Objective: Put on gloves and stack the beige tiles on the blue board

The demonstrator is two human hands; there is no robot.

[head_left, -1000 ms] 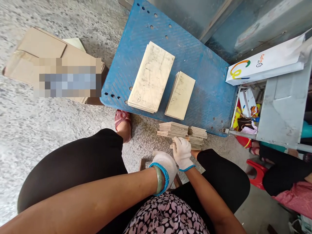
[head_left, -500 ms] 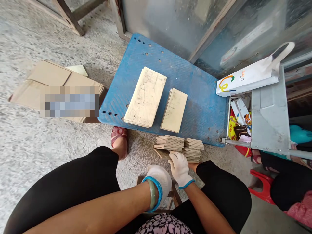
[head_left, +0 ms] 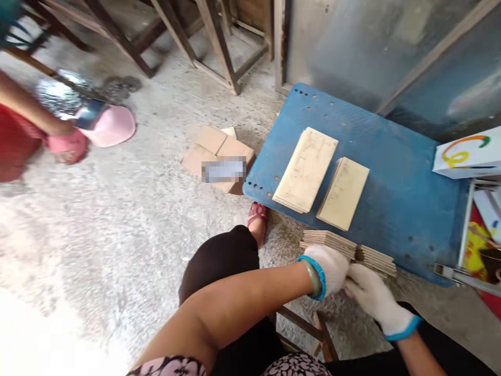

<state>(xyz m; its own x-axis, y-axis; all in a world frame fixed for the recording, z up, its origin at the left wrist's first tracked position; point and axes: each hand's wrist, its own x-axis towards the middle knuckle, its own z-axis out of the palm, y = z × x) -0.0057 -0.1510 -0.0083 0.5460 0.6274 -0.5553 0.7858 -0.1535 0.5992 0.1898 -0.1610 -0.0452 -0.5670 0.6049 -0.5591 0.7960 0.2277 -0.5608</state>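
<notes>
Far left: another person's foot in a pink slipper (head_left: 70, 145), pink dustpan-like item (head_left: 113, 128) just beside it. Then cardboard box (head_left: 217, 146) on the concrete floor (head_left: 156, 209), near the corner of the blue platform (head_left: 407, 188). Larger pale stack (head_left: 306, 169) lies flat on the platform, layers a bit offset, top face smudged dark.

Next, left pile of thin slabs (head_left: 326, 244), edge-on, just below the platform's near edge; what it rests on is hidden. Left hand (head_left: 329, 269), white glove, is in front of that pile, back of hand up, fingers mostly hidden; can't tell if it grips anything. Smaller pale stack (head_left: 343, 194) lies on the platform, close beside the larger one, apart from it.

Right hand (head_left: 368, 292), gloved, has bent fingers whose tips come up to the left glove; can't tell whether it pinches a slab. Right pile of thin slabs (head_left: 378, 260) sits just above it, next to the left pile.

Progress, judged from layout: looks partway. Both pale stacks are laid out on the platform; both slab piles remain by the hands, so handling seems unfinished. No exact count; edges blur.

Far right: white paper bag (head_left: 469, 156).
</notes>
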